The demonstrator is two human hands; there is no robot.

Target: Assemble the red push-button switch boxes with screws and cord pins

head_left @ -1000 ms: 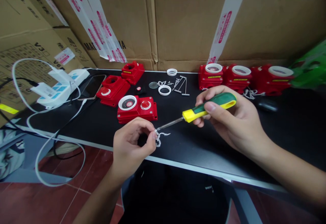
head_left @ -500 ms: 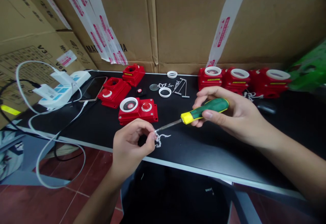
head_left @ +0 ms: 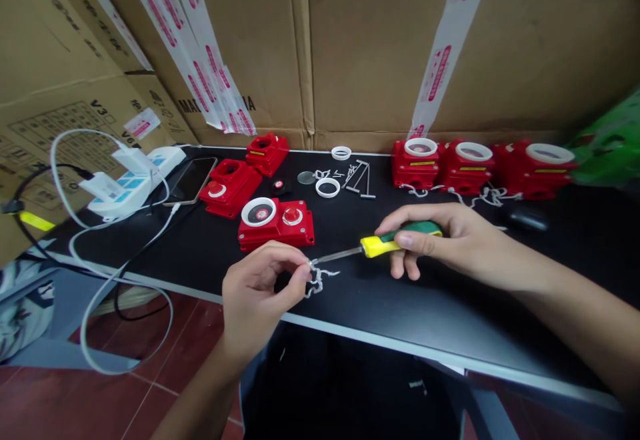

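My right hand (head_left: 430, 240) is wrapped round the green and yellow handle of a screwdriver (head_left: 377, 247), whose shaft points left. Thumb and fingertips of my left hand (head_left: 267, 287) pinch a small part at the end of a white string (head_left: 317, 283); the part itself is mostly hidden. The screwdriver's tip meets that pinch. Loose ends of the string dangle over the black table (head_left: 350, 320). Just behind my left hand lies a red box with a white ring and a red button (head_left: 275, 223).
Two red housings (head_left: 231, 187) stand at the back left beside a phone (head_left: 193, 180) and a white power strip (head_left: 137, 183). White rings (head_left: 328, 188), metal rods (head_left: 367, 180) and screws lie mid-table. Three ringed red boxes (head_left: 473, 167) stand right; cardboard (head_left: 360, 53) walls the back.
The view has shifted slightly. My right hand is a little lower and the screwdriver lies more level, its tip still at my left fingertips. Two right fingers now hang below the handle.
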